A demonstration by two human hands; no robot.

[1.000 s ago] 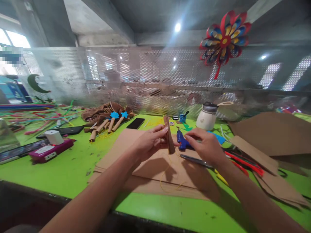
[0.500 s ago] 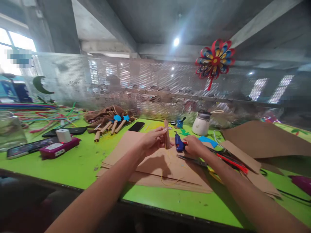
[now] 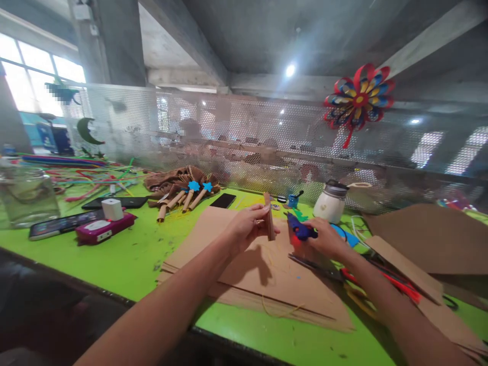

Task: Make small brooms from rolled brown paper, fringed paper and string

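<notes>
My left hand (image 3: 249, 226) is closed around a narrow folded strip of brown paper (image 3: 270, 223), held upright above the paper stack. My right hand (image 3: 326, 238) grips a blue glue gun (image 3: 301, 229), its nozzle pointing up and left toward the strip, a gap between them. Beneath both hands lies a stack of brown paper sheets (image 3: 244, 279) with thin yellow string (image 3: 282, 312) on it. Scissors (image 3: 312, 264) with dark blades lie under my right hand. A red-handled tool (image 3: 400, 285) sits by my right forearm.
Paper fans with blue shapes (image 3: 188, 195) lie at the back left, near a black phone (image 3: 223, 201). A maroon power strip (image 3: 104, 229) and glass jar (image 3: 30, 198) stand left. A white jug (image 3: 330, 203) stands behind my right hand. A perforated panel (image 3: 236, 132) closes the back.
The view has shifted left, so most things appear further right. My right hand has lifted the glue gun off the table side and tilted it toward the paper strip.
</notes>
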